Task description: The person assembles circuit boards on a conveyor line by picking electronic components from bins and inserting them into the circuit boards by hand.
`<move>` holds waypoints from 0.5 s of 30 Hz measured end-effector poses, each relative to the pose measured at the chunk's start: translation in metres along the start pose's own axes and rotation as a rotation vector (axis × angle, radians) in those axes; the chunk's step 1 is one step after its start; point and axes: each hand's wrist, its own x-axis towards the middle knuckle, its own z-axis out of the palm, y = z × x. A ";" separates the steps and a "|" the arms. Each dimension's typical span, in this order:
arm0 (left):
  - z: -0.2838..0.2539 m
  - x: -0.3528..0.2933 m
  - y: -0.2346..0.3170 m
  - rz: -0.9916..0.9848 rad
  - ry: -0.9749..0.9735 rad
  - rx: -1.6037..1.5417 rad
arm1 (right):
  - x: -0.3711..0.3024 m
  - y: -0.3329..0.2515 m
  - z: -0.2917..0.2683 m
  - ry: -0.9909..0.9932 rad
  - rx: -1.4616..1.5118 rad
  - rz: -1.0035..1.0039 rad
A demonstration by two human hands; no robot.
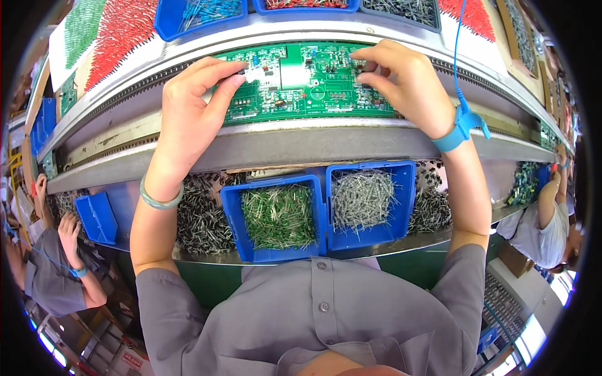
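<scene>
Left hand (197, 97): thumb and index tips nearly together over the left half of the green circuit board (295, 99). Can't tell if a part is pinched there. Right hand (414, 81): thumb and index show a small gap at the board's right portion, other fingers curled behind. Can't tell if anything small sits between those tips either.

Board lies flat, long side across, directly under both hands, in the track between the far rail and the near grey metal rail (313, 135). It's populated with small parts; a plain green patch near the middle catches glare. Chain (169, 72) runs along the far side.

Right wrist: blue strap (461, 128) with a blue cord (461, 81) going up. Left wrist: pale green bangle (162, 200).

Near side of the track, between the forearms: two blue bins side by side, left bin (269, 254) with green leaded parts, right bin (404, 207) with clear/silvery ones. Loose black parts (200, 216) heap left of them, more on the right.

Far side: blue bins of blue, red and dark parts, plus red parts (128, 41) and green parts (84, 28) in rows on a white sheet.

Co-workers at both edges; the left one's hand (69, 232) is near another blue bin (97, 219).
</scene>
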 end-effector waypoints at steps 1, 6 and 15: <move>-0.001 -0.002 0.000 -0.025 -0.007 0.010 | -0.001 0.000 -0.002 0.011 0.071 0.054; -0.002 -0.004 0.002 -0.023 -0.003 0.029 | -0.003 0.004 -0.003 -0.005 -0.002 -0.052; -0.002 -0.008 0.000 0.002 0.020 0.035 | 0.001 -0.007 -0.002 -0.016 -0.169 -0.077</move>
